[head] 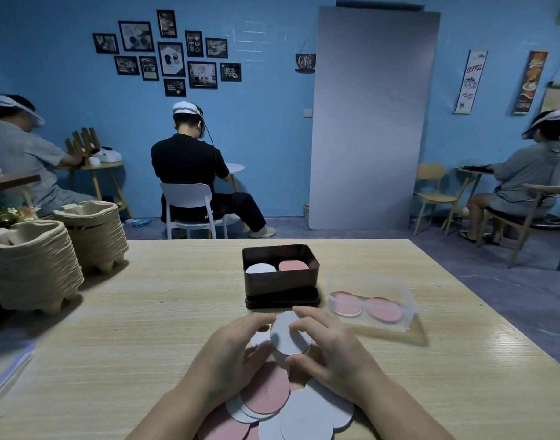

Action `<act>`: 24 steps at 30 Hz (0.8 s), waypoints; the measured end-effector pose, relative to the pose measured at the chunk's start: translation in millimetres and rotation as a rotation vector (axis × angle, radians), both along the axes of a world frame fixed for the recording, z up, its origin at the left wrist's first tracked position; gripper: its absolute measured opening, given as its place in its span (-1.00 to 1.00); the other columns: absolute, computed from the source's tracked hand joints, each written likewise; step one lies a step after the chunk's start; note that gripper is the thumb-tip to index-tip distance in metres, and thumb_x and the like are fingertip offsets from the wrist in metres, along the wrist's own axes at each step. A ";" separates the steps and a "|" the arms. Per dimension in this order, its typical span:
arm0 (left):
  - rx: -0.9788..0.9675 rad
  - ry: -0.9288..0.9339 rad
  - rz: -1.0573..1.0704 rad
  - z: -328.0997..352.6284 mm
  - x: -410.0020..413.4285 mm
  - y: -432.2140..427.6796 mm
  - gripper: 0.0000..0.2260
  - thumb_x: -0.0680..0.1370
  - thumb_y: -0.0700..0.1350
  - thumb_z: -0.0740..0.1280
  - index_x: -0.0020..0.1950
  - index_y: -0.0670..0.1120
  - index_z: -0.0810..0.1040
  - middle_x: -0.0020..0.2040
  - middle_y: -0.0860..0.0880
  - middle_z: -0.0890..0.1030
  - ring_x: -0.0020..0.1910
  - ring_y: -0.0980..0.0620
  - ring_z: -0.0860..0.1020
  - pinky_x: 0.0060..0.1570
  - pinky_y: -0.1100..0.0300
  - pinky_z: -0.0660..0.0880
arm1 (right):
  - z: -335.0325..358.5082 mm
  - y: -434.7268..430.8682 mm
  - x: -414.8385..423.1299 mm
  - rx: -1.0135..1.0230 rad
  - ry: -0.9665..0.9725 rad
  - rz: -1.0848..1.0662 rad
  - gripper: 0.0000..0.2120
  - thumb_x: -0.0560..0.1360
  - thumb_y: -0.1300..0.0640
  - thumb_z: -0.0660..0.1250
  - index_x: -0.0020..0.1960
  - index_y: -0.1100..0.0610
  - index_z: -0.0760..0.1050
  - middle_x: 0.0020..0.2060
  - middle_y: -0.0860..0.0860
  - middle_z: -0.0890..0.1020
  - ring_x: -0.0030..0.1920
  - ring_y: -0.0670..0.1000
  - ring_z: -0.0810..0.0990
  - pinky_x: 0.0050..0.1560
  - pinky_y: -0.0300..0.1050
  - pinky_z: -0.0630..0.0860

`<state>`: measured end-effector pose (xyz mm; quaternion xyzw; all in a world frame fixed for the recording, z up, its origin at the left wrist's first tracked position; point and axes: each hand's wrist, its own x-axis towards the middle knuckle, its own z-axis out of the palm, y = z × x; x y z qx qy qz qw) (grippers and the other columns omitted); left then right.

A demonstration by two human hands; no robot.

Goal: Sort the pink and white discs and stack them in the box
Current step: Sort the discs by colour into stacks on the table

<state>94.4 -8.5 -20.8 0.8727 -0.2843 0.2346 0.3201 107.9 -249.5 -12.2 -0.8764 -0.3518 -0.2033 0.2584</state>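
A loose pile of pink and white discs (269, 398) lies on the wooden table in front of me. Above the pile, my right hand (332, 347) pinches a white disc (288, 336) between thumb and fingers and holds it tilted. My left hand (237, 350) curls beside that disc, its fingertips at the disc's left edge. Just beyond stands a dark box (280, 284) with a white stack (260, 268) on its left side and a pink stack (293, 266) on its right.
A clear plastic container (372, 301) right of the box holds two pink discs. Stacks of pulp cup trays (34, 268) crowd the table's left. Three people sit at small tables further back in the room.
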 end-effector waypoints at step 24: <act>0.135 0.135 0.001 -3.8 10.3 9.1 -0.92 0.55 0.17 0.33 0.01 0.28 0.58 0.25 0.34 0.51 0.28 0.28 0.44 0.24 0.00 0.45 | 1.9 -8.1 0.1 0.012 0.106 -0.134 -0.63 0.44 -0.14 0.49 0.17 -0.10 0.47 0.42 -0.13 0.42 0.41 -0.11 0.34 0.33 -0.25 0.31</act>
